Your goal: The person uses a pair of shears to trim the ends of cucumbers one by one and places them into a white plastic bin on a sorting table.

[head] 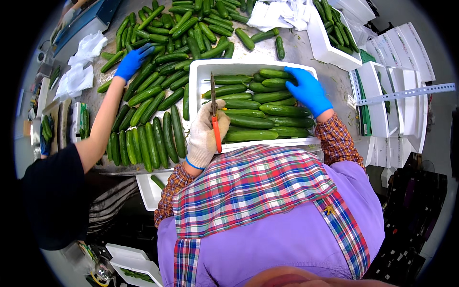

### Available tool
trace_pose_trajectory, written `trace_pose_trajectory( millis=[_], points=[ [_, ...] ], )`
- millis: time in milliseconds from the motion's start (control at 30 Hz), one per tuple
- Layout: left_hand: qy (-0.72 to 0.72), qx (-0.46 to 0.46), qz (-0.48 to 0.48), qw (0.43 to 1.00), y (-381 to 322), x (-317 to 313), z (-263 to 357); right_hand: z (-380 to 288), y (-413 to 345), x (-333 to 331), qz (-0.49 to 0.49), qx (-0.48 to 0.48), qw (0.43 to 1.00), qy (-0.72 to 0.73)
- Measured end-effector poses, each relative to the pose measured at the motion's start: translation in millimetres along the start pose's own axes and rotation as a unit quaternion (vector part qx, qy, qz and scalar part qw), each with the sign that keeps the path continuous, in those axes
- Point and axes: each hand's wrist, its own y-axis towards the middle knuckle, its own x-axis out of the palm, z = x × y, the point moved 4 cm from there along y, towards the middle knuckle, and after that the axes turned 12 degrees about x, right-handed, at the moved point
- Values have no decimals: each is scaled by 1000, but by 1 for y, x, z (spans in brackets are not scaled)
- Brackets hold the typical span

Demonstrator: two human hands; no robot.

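My left hand [208,131], in a white knit glove with a blue cuff edge, grips orange-handled scissors [216,131]. Their blades point away from me, over the left end of a white foam box [251,64]. Cucumbers [249,121] lie sideways in that box in two columns. At its far right corner is my right hand [310,91] in a blue glove, fingers and thumb apart. Its fingertips touch the ends of the cucumbers [274,83] there; the palm hides part of the right wall.
A co-worker's blue-gloved hand [133,62] reaches onto the cucumber pile [172,46] at left. A row of cucumbers [143,143] lines the near table edge. Another filled foam box [331,46] stands far right, beside white cloths [272,16]. A perforated metal strip [405,94] juts in at right.
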Motion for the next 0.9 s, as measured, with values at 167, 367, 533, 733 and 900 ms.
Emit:
trace_pose_trajectory(
  millis=[167,367,533,733,900],
  points=[
    [4,-28,10,1000,0,-1,-1,-5,-2,24,33,-54,989,-132],
    [32,-30,-1,999,2,-1,4,-13,8,17,-54,-34,984,-167],
    [19,-22,5,1000,2,-1,-3,-12,5,19,-60,-69,987,-129],
    [28,-36,-6,999,6,5,6,-14,17,28,-112,-107,983,-101],
    [41,-21,-11,999,-3,0,4,-46,27,32,-145,-82,986,7]
  ],
)
